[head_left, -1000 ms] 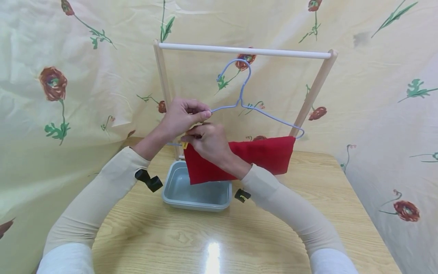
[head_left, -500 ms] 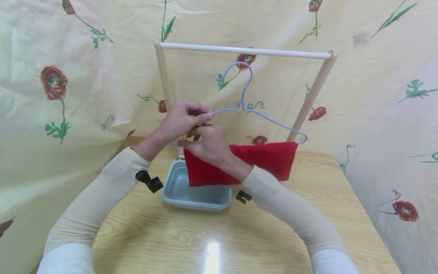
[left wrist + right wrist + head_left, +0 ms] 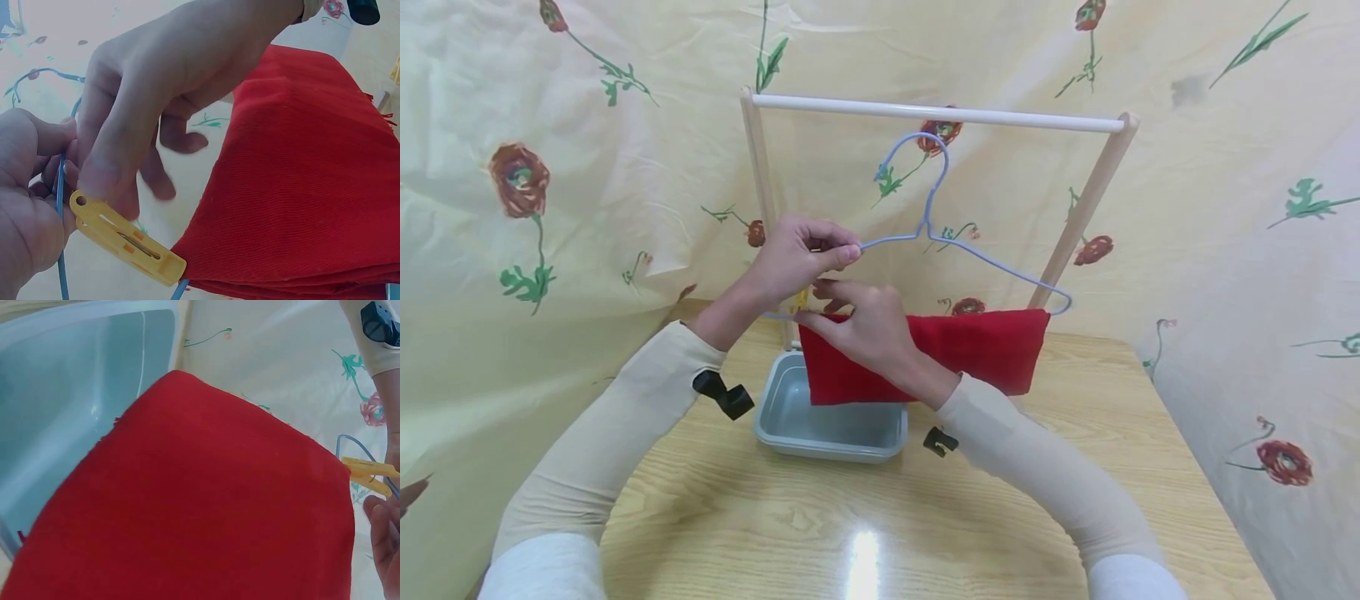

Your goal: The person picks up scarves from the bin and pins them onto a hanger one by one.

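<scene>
Fingers of the bare right hand (image 3: 872,329), in the head view, have opened out from a pinch half a second ago — thumb and forefinger now stand spread, with a small yellow plastic clip (image 3: 801,300) showing more fully between them. Just above and to the left, the bare left hand (image 3: 793,257) grips the sloping arm of a thin blue hanger (image 3: 922,229). A folded bright-red woven cloth (image 3: 977,354) hangs along the hanger's lower bar, running from behind the right hand well out to its right. Below that hand sits a grey-blue plastic basin (image 3: 827,451) with rounded corners; beyond both hands, a round white rail (image 3: 940,111) stands above the hanger's hook.

The left wrist view shows the clip at the cloth's corner, where the blue wire emerges, near the left hand. The right thumb is at the clip's ringed end; whether it touches, I cannot tell.

From the right wrist, the clip juts from the corner just beyond the right fingertips, which appear to hold nothing. That release suggests the clip now bears this corner alone — the fastening here looks nearly settled.
</scene>
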A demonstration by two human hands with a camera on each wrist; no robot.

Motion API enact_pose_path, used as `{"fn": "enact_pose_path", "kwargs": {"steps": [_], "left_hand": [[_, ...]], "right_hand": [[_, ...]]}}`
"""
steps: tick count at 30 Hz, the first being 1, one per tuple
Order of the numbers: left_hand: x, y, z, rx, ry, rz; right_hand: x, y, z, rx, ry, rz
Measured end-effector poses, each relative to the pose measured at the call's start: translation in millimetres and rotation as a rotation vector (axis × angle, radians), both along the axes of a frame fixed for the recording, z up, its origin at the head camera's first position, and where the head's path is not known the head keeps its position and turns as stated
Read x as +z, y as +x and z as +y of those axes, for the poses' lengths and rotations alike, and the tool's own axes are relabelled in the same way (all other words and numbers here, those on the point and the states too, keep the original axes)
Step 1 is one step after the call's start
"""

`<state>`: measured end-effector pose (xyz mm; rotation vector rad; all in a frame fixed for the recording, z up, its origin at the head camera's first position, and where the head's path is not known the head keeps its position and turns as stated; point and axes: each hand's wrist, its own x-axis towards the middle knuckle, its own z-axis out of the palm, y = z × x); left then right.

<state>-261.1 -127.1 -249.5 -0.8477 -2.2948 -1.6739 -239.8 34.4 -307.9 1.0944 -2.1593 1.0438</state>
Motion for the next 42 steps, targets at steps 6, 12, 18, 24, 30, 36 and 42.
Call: {"fn": "enact_pose_path", "kwargs": {"steps": [6,12,18,24,30,36,42], "left_hand": [[-1.2,-1.2,-5.9,-0.02,-0.017,0.018],[1.1,-2.0,-14.1,-0.02,-0.019,0.026],[2.6,-4.2,-20.3,-0.01,-0.031,0.053],[2.5,-5.1,-26.9,0.007,-0.027,0.045],[3.0,-5.0,-33.2,0.028,-0.034,0.046],[3.2,-4.4,-35.8,0.034,-0.043,0.058],[4.6,-3.3,-35.7,0.036,-0.058,0.065]], "right_hand": [[-4.5,7.8,21.9,0.07,-0.076,-0.024],[1.4,20.8,47.4,0.143,-0.131,-0.026],[7.3,33.2,75.5,0.16,-0.192,-0.037],[4.3,43.4,104.9,0.126,-0.259,-0.09],[-3.5,51.2,134.9,0.069,-0.296,-0.151],[-18.1,54.7,167.3,0.015,-0.326,-0.187],[-46.0,57.0,202.3,-0.03,-0.32,-0.213]]}}
